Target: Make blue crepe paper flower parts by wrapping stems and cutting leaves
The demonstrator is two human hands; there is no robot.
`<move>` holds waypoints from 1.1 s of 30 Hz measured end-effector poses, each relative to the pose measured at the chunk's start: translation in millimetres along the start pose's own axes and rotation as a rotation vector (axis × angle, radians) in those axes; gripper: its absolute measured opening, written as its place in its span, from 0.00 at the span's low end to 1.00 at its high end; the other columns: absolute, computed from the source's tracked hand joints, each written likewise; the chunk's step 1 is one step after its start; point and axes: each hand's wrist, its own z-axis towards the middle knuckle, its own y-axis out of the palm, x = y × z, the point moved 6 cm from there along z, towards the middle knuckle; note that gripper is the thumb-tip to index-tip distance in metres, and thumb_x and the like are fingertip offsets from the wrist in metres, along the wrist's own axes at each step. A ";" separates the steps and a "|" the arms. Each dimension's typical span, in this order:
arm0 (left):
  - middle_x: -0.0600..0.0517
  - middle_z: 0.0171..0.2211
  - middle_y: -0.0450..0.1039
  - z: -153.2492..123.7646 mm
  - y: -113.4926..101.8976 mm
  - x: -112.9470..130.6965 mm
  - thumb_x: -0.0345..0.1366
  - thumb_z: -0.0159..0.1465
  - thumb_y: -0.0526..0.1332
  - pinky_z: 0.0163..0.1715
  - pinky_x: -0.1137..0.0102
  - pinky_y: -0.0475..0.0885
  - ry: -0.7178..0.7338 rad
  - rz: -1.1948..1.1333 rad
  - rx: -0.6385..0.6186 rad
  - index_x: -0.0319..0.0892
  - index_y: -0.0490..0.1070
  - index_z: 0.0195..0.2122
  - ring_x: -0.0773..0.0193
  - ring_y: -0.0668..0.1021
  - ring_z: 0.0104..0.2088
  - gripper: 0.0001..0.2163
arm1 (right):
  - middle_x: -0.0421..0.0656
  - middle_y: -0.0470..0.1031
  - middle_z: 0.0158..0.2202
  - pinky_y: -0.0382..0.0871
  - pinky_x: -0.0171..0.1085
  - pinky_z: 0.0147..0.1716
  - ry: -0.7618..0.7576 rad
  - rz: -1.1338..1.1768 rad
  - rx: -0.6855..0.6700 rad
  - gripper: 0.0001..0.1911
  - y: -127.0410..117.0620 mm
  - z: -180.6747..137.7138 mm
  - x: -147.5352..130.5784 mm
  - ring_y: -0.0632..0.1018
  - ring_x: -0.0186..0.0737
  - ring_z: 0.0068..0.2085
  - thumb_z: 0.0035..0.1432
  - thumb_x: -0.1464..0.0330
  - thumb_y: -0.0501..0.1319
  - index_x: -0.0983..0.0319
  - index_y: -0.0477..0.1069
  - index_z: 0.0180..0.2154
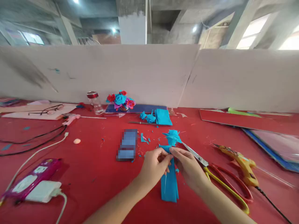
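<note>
My left hand [154,162] and my right hand [188,165] meet over the red table, fingertips pinched together on a small piece of blue crepe paper [165,148]. Much of that piece is hidden behind my fingers. Below them lies a flat blue crepe paper strip [169,186], its upper end covered by my hands. A crumpled blue paper flower [173,137] lies just beyond my fingertips. Beside my right hand rest large scissors [210,169] with red and yellow handles, blades slightly apart.
A yellow glue gun [240,163] lies at right. Left of my hands is a phone [127,144], near blue scraps [143,137]. Behind stand a paper flower arrangement [120,99], a glass jar [95,102] and folded blue paper [163,117]. Cables and a white charger [43,191] lie left.
</note>
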 end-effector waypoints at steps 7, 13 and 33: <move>0.53 0.27 0.68 -3.8 -23.1 15.0 0.43 0.55 0.62 0.26 0.73 0.67 0.179 0.083 0.260 0.42 0.65 0.29 0.66 0.72 0.29 0.11 | 0.38 0.73 0.18 0.64 0.30 0.20 0.092 0.039 0.107 0.13 -5.6 -3.2 -2.3 0.70 0.30 0.20 0.40 0.60 0.71 0.63 0.76 0.23; 0.50 0.36 0.71 -1.2 -20.5 10.1 0.42 0.52 0.64 0.34 0.68 0.70 0.153 0.123 0.211 0.43 0.66 0.36 0.61 0.73 0.38 0.14 | 0.41 0.76 0.20 0.68 0.33 0.21 0.127 -0.010 0.103 0.12 -11.6 -1.4 0.2 0.73 0.35 0.20 0.41 0.61 0.71 0.63 0.76 0.26; 0.52 0.22 0.72 3.3 -2.4 -14.2 0.41 0.54 0.62 0.27 0.68 0.74 -0.112 -0.182 -0.011 0.40 0.66 0.25 0.62 0.77 0.25 0.10 | 0.40 0.75 0.18 0.69 0.30 0.17 0.138 0.015 0.144 0.15 -11.1 -1.9 5.3 0.73 0.33 0.18 0.38 0.60 0.72 0.64 0.75 0.25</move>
